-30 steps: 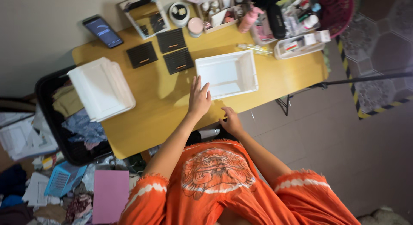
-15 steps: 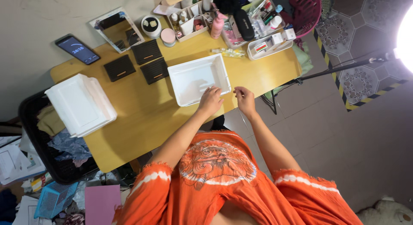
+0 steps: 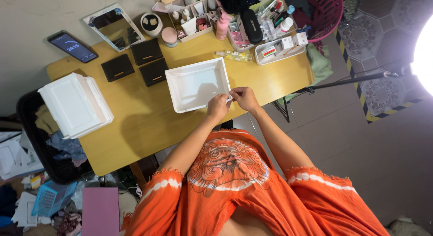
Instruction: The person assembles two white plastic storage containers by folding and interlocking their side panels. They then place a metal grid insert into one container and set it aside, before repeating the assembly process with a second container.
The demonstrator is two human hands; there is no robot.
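Pinching the near right corner of a shallow white tray (image 3: pixel 194 85), both hands meet at its rim: the left hand (image 3: pixel 218 107) has its grip clenched on the tray's edge, and the right hand (image 3: pixel 245 98) pinches the same corner from the other side, fingertips touching or nearly touching those of the left. What, if anything, sits between the fingers is too small to tell. The tray lies open side up on the yellow worktop (image 3: pixel 135 123), roughly at its middle (a little tilted against the worktop's edges). Left of it, well apart, rests a stack of white trays (image 3: pixel 74 105). Beyond it lie three small black boxes (image 3: pixel 146 51), a phone (image 3: pixel 72 46), a mirror (image 3: pixel 115 26) and organisers of cosmetics (image 3: pixel 198 17). A long white box of small bottles (image 3: pixel 279 49) sits at the far right.
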